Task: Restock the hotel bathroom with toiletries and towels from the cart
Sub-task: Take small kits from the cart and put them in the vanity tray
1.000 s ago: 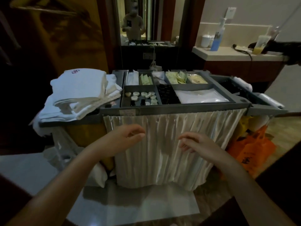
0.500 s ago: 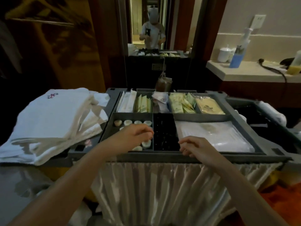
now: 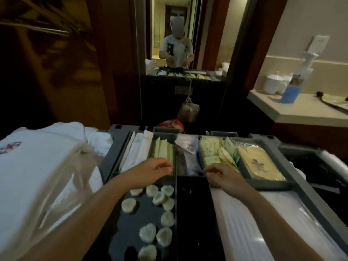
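Both your hands are over the grey cart tray [image 3: 115, 147], well apart from each other. Your left hand [image 3: 150, 170] hangs with its fingers curled down at the near end of the green sachets [image 3: 162, 150]. Whether it pinches one, you cannot tell from here. Your right hand [image 3: 223, 175] is curled the same way at the near edge of the pale green packets [image 3: 214, 151], and its grip is just as unclear.

The tray has five compartments in the back row. From your left they hold long white packets [image 3: 140, 147], the green sachets, white bags with a logo [image 3: 186, 147], the pale green packets and flat yellow packs [image 3: 260, 163]. The front row has three compartments. The left one holds ten round white soaps [image 3: 159, 198] that can be counted, lying loose just below your left wrist. The middle compartment [image 3: 194, 208] is too dark to read. The right one carries white plastic-wrapped sheets [image 3: 243, 223] under your right forearm.

One stack of folded white towels [image 3: 47, 176] lies on the cart to the left of the tray, under clear plastic.

Beyond the cart, the counter [image 3: 301, 110] carries one blue pump bottle [image 3: 291, 91] and two white cups [image 3: 273, 84] beside it.
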`<action>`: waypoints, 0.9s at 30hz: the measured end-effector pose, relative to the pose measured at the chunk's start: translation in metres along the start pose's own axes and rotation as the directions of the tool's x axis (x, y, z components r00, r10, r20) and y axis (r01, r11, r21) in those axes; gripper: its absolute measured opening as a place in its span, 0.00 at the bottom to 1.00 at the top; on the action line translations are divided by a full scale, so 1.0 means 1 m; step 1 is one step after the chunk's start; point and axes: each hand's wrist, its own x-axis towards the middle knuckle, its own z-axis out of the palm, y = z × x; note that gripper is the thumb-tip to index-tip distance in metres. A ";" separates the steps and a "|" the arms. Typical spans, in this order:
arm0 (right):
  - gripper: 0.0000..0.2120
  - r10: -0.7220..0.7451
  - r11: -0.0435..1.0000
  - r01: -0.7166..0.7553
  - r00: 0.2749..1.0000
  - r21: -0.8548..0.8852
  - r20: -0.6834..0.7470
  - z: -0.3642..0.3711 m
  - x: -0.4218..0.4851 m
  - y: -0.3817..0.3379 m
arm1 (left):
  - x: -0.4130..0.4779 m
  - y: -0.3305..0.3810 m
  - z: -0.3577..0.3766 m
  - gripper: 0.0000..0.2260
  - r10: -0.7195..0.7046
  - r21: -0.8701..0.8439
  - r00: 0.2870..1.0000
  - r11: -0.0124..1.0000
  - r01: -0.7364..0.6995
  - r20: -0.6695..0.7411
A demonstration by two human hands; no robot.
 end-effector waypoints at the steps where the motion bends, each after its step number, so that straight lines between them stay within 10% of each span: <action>1: 0.07 -0.017 0.999 0.017 1.000 -0.048 -0.004 0.000 0.015 0.002 | 0.012 -0.008 -0.004 0.12 -0.022 0.001 1.000 1.000 0.022 0.000; 11: 0.13 0.033 0.993 -0.039 0.998 -0.108 -0.055 0.034 0.116 0.010 | 0.116 -0.061 0.032 0.06 -0.080 -0.207 0.931 0.978 0.005 -0.355; 17: 0.26 -0.007 0.825 -0.048 0.995 -0.564 -0.096 0.037 0.171 0.041 | 0.119 -0.073 0.060 0.14 -0.035 0.023 0.873 0.998 0.053 -0.487; 27: 0.26 -0.016 0.780 -0.006 0.999 -0.625 -0.030 0.047 0.204 0.071 | 0.125 -0.074 0.065 0.13 -0.023 0.131 0.858 0.986 0.105 -0.514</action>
